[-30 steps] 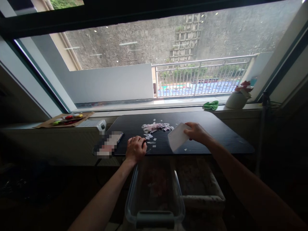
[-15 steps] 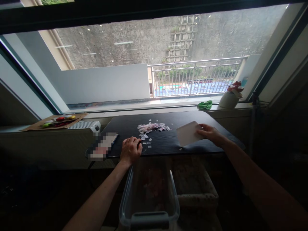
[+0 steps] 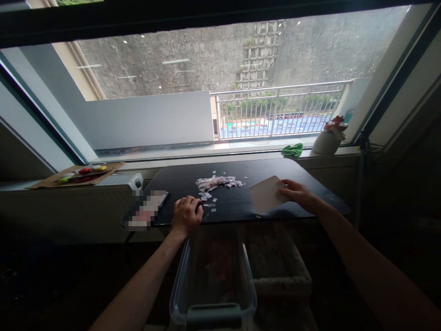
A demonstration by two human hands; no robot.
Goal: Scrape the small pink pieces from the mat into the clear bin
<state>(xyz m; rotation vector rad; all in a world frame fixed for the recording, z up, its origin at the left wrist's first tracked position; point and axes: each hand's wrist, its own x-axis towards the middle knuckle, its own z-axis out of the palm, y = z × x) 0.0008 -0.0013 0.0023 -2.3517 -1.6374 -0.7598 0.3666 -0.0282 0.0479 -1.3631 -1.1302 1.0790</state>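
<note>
My right hand (image 3: pixel 296 194) pinches a flat white card (image 3: pixel 267 195) with rounded corners, thumb and fingers at its right edge. The card stands tilted, its lower edge close to the dark tabletop (image 3: pixel 230 208), near one small scrap (image 3: pixel 258 216). My left hand (image 3: pixel 188 212) rests curled at the table's front edge; what its fingers close on, if anything, is hidden. Beyond it lies a pile of small pale paper pieces (image 3: pixel 218 183), with loose ones scattered towards my left hand. Below the front edge stands a clear plastic bin (image 3: pixel 254 285) with reddish and pale bits inside.
A phone with a blurred screen (image 3: pixel 148 209) lies at the table's left. Beside the bin is a box-like object (image 3: pixel 282 280). A green cloth (image 3: pixel 292 149) and a pale spray bottle (image 3: pixel 325 141) sit on the windowsill. Cardboard with colourful items (image 3: pixel 86 174) lies by the white heater (image 3: pixel 120 180).
My right hand has moved the card slightly left and towards me, its lower edge now nearer the small scrap. My left hand stays in place.
</note>
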